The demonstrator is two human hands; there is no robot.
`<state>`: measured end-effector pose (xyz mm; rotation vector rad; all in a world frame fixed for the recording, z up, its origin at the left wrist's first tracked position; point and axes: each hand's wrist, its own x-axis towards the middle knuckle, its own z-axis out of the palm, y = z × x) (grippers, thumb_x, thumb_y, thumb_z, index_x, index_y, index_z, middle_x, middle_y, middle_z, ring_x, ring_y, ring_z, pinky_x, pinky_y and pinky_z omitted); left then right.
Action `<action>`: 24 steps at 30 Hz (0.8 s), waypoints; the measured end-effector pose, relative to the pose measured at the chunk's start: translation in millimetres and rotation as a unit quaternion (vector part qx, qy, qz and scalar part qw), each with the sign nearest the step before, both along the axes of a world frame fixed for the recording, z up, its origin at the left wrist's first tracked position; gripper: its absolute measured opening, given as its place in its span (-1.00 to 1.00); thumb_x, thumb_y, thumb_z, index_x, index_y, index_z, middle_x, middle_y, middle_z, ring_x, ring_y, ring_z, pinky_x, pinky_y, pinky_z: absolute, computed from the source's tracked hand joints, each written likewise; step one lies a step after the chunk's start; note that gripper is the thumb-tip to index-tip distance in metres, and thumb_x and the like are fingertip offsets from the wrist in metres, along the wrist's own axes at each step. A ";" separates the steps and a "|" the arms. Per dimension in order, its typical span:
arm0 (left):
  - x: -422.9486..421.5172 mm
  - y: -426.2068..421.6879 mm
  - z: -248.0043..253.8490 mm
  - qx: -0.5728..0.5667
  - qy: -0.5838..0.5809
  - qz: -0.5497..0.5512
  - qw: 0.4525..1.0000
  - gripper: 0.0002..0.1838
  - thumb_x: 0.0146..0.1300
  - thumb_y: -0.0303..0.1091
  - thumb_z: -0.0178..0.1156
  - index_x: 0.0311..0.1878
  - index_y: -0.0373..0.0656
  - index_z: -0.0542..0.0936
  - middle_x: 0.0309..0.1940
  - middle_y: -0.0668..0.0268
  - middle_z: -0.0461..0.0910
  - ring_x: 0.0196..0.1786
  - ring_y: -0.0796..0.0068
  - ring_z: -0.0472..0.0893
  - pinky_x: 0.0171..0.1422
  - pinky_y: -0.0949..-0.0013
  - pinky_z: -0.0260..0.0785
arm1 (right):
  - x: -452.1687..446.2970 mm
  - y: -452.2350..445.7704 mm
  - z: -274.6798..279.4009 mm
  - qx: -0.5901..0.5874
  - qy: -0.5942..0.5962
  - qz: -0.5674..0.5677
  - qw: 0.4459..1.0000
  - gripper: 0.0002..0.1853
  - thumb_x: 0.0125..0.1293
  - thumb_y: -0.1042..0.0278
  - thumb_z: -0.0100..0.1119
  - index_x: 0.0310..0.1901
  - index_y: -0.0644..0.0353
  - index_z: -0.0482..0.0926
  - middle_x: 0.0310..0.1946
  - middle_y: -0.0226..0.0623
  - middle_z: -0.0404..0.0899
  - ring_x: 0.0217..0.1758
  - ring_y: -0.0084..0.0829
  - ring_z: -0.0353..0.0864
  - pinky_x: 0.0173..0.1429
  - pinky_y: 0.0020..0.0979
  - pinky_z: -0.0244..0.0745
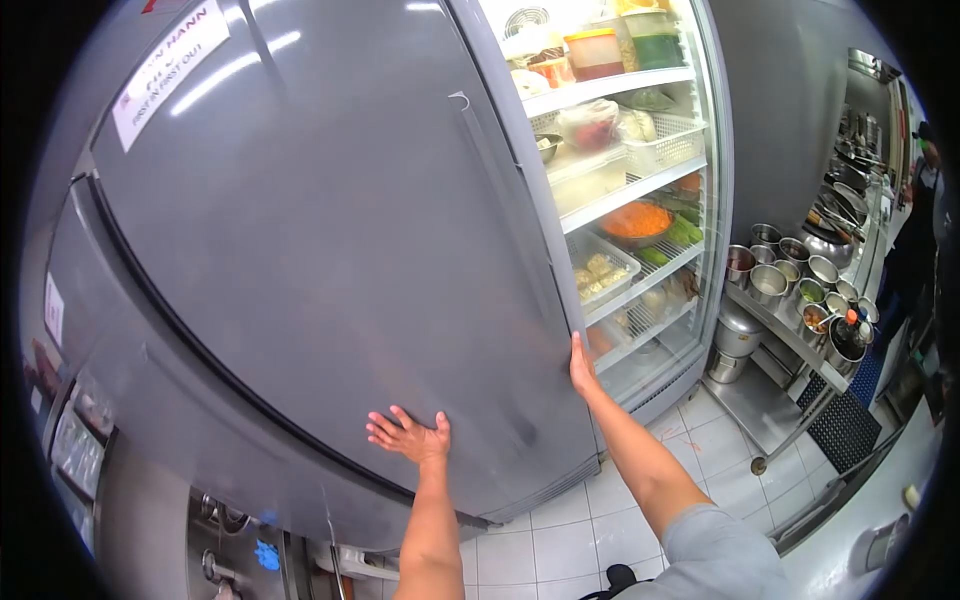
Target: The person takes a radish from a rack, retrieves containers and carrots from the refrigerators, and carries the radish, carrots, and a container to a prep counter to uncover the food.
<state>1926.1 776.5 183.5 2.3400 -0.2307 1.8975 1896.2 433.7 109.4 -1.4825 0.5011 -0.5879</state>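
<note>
A large grey metal fridge door fills the left and middle of the view. My left hand lies on its lower part with the fingers spread, holding nothing. Further right, my right hand rests upright against the door's right edge, next to the glass-fronted fridge, fingers stretched out and nothing held. Behind the glass are shelves with a bowl of orange shredded food, a white basket and lidded tubs.
A wheeled steel table at the right bears several metal pots and bottles. Beyond it stands another person in dark clothes. A blue glove lies at the lower left, and white tiles cover the floor.
</note>
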 end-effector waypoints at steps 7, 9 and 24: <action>-41.8 15.5 16.0 0.025 0.234 -0.070 0.970 0.14 0.28 0.30 0.09 0.57 0.03 -0.44 0.56 -0.08 -0.60 0.58 -0.20 -0.53 0.57 -0.28 -0.59 | -8.3 2.5 23.1 0.001 -0.062 -0.028 0.998 -0.16 0.48 -0.33 -0.42 0.30 0.42 0.35 0.35 0.05 0.32 0.46 -0.10 0.21 0.50 -0.26 0.04; -52.9 26.4 19.1 0.037 0.242 -0.084 0.966 0.15 0.28 0.31 0.09 0.57 0.01 -0.44 0.56 -0.08 -0.60 0.58 -0.21 -0.53 0.57 -0.26 -0.59 | -31.7 15.1 9.2 0.001 -0.072 -0.057 0.996 -0.18 0.48 -0.30 -0.39 0.24 0.42 0.43 0.27 0.04 0.41 0.38 -0.10 0.32 0.44 -0.25 0.13; -459.0 228.4 -284.2 -0.596 0.566 -0.348 0.450 -0.34 0.51 -0.02 -0.13 0.52 -0.19 0.07 0.52 0.14 0.06 0.52 0.17 0.14 0.52 0.08 0.08 | -572.7 161.7 -352.5 0.000 0.395 0.045 0.918 -0.55 0.38 0.13 -0.08 -0.52 0.27 0.62 -0.63 -0.20 0.59 -0.55 -0.26 0.61 -0.39 -0.17 0.47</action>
